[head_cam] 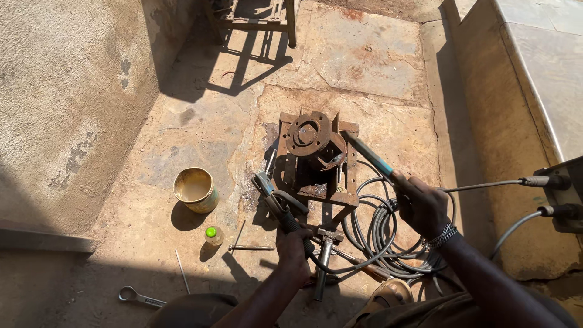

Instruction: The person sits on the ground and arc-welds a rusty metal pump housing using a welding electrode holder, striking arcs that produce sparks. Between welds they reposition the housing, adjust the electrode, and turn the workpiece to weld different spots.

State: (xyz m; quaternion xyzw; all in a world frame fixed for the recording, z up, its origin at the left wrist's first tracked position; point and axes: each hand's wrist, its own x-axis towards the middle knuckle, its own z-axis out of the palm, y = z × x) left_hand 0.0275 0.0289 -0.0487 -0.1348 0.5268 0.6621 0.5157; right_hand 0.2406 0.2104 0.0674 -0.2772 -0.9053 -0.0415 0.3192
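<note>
My left hand (293, 244) grips the handle of a welding clamp (267, 189), whose jaws sit beside the left edge of a rusty metal frame (340, 195). A rusty round flange with bolt holes (310, 133) stands on top of that frame. My right hand (422, 203), with a metal bracelet on the wrist, holds a blue-handled tool (371, 157) that points at the right side of the flange. A hammer (326, 252) lies on the floor between my hands.
Coiled black cables (379, 240) lie right of the frame and run to a welding machine (562, 191). An open tin (194, 189), a small green-capped bottle (212, 234), loose rods (250, 247) and a spanner (139, 297) lie left. Concrete walls flank the stone floor; a stool (258, 18) stands behind.
</note>
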